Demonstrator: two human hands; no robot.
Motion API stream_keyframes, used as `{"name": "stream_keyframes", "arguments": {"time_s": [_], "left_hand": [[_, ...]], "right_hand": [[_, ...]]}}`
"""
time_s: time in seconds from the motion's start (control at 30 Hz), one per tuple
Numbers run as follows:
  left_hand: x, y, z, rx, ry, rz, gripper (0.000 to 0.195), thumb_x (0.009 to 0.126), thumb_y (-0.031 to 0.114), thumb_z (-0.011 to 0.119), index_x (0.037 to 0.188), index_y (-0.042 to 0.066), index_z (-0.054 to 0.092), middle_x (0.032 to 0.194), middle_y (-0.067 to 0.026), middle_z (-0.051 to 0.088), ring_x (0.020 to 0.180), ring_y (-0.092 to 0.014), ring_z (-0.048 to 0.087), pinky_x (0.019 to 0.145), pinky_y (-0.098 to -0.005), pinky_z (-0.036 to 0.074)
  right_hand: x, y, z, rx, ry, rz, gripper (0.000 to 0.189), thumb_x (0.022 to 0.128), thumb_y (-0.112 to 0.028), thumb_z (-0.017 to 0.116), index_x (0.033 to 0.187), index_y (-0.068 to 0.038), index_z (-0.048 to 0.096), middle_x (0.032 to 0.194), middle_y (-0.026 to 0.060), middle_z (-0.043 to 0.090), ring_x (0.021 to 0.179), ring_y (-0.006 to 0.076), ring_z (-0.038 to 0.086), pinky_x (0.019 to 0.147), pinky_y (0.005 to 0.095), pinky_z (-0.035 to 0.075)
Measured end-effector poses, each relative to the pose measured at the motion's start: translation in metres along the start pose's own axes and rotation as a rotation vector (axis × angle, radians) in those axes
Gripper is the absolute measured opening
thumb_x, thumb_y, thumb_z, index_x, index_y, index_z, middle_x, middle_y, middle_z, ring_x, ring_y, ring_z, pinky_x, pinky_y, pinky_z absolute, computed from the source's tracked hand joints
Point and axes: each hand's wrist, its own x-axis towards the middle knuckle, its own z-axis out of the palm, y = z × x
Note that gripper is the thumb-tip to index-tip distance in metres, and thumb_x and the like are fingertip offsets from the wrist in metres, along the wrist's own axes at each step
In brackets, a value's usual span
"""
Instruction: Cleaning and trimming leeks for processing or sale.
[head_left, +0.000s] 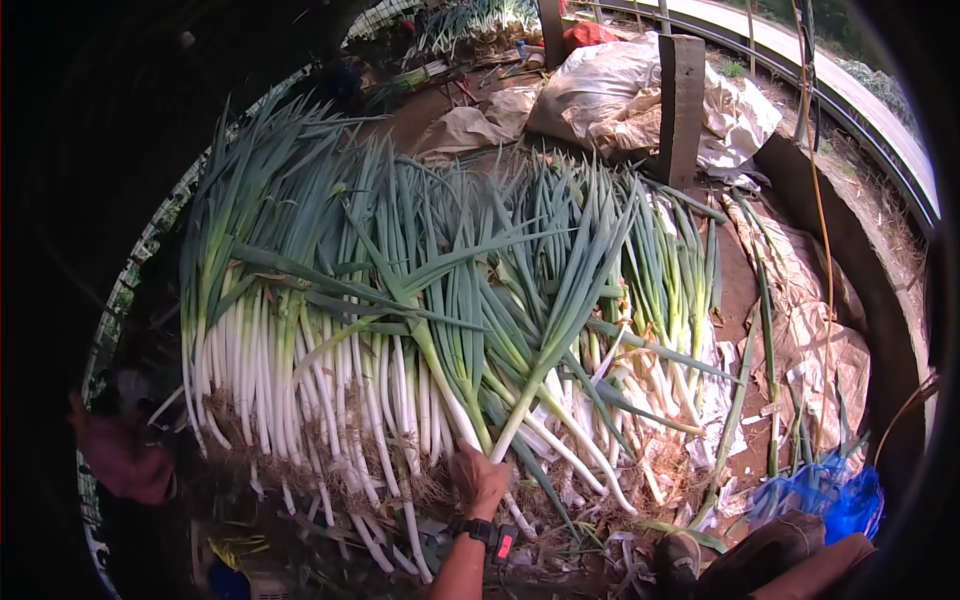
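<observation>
My left hand (480, 477), with a black band and a small red-faced device on its wrist, is closed around the white lower stalks of a few large green onions (525, 390). Their green leaves fan up and cross over the pile. Around it lies a broad row of similar long green onions (262, 360), leaves pointing away from me and rooty white ends towards me. Some stalks in front stick out lower than the rest. My right hand is out of view; at the lower right are a shoe (677, 559), a brown-clothed knee (772, 551) and bare skin beside it.
Blue plastic netting or bag (847, 499) lies at the lower right, near brown sheeting (810, 360). A post (681, 112) stands behind the pile beside white sacks (600, 90). At the left is part of another person in a reddish garment (127, 457). A crate (266, 581) sits at the lower left.
</observation>
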Motion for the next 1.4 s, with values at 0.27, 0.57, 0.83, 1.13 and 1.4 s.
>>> {"name": "stream_keyframes", "arguments": {"time_s": [0.27, 0.57, 0.83, 1.13, 1.4], "left_hand": [[-0.038, 0.048, -0.087, 0.081, -0.162, 0.060, 0.046, 0.074, 0.012, 0.067, 0.107, -0.011, 0.046, 0.091, -0.0325, 0.064, 0.087, -0.048, 0.063, 0.080, -0.0513, 0.051], [-0.177, 0.028, -0.217, 0.451, -0.195, 0.135, 0.039, 0.076, 0.017, 0.070, 0.101, -0.009, 0.052, 0.086, -0.0272, 0.066, 0.081, -0.044, 0.066, 0.076, -0.0507, 0.052], [-0.262, 0.054, -0.327, 0.628, 0.406, 0.496, 0.035, 0.079, 0.017, 0.069, 0.103, -0.003, 0.054, 0.093, -0.0227, 0.062, 0.090, -0.040, 0.063, 0.083, -0.0546, 0.048], [-0.372, 0.095, -0.436, 0.845, 0.985, 0.750, 0.031, 0.081, 0.017, 0.068, 0.106, 0.003, 0.056, 0.100, -0.0176, 0.058, 0.100, -0.036, 0.059, 0.090, -0.0591, 0.043], [-0.387, 0.147, -0.440, 1.064, 1.109, 0.977, 0.028, 0.084, 0.017, 0.067, 0.109, 0.008, 0.058, 0.106, -0.0130, 0.055, 0.109, -0.033, 0.056, 0.097, -0.0630, 0.039]], "right_hand": [[-0.007, 0.000, 0.014, -0.330, 0.034, -0.153, 0.050, 0.080, -0.017, 0.057, 0.126, 0.002, 0.055, 0.142, 0.0272, 0.043, 0.083, 0.0301, 0.064, 0.071, 0.0395, 0.053], [0.021, -0.009, 0.035, -0.385, 0.030, -0.105, 0.053, 0.077, -0.021, 0.067, 0.125, 0.000, 0.055, 0.136, 0.0222, 0.050, 0.085, 0.0320, 0.066, 0.068, 0.0397, 0.053], [0.030, -0.035, -0.038, -0.451, 0.702, -0.215, 0.048, 0.087, -0.014, 0.061, 0.132, -0.001, 0.048, 0.130, 0.0181, 0.053, 0.110, 0.0348, 0.057, 0.091, 0.0440, 0.047], [0.035, -0.125, -0.053, -0.528, 0.834, -0.518, 0.068, 0.086, -0.029, 0.069, 0.141, -0.003, 0.040, 0.130, 0.0177, 0.053, 0.116, 0.0313, 0.054, 0.101, 0.0410, 0.042], [0.027, -0.212, -0.007, 0.126, 0.355, -0.619, 0.062, 0.077, -0.026, 0.081, 0.126, 0.001, 0.055, 0.112, 0.0130, 0.063, 0.077, 0.0258, 0.065, 0.065, 0.0365, 0.053]]}}
